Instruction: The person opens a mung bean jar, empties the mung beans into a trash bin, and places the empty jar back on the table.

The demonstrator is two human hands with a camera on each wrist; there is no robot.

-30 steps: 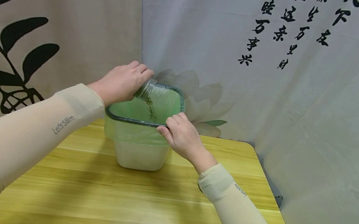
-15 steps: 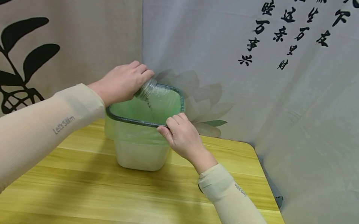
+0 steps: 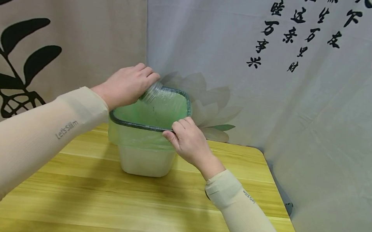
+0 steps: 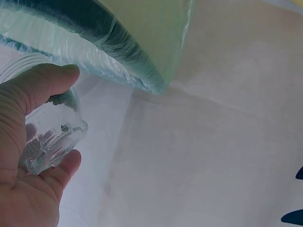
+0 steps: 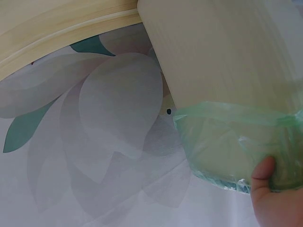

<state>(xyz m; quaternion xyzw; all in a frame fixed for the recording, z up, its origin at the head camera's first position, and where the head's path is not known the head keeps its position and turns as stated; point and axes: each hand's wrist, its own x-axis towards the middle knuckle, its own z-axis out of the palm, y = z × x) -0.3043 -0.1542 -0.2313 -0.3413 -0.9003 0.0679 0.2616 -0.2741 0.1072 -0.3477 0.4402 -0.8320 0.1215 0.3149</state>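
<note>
A pale trash bin (image 3: 146, 162) with a dark rim stands upright on the table, lined with a thin green bag (image 3: 144, 138) folded over its rim. My left hand (image 3: 124, 85) grips a clear jar (image 3: 151, 92), tipped mouth-down over the bin's opening. In the left wrist view, thumb and fingers wrap round the jar (image 4: 52, 135), and dark green bits show inside it near the thumb. My right hand (image 3: 190, 140) holds the bin's near right rim; its thumb (image 5: 264, 171) presses the bag from outside in the right wrist view. The bin's bottom inside is hidden.
The wood-grain table (image 3: 145, 212) extends in front of the bin and to its right. Close behind hangs a pale cloth backdrop (image 3: 210, 37) with printed leaves, a lotus and characters. A second cloth side (image 3: 349, 161) runs along the table's right edge.
A stream of small greenish bits fell from the jar into the bin, thinned to a trickle, and now hardly any shows. Both hands have stayed in place.
</note>
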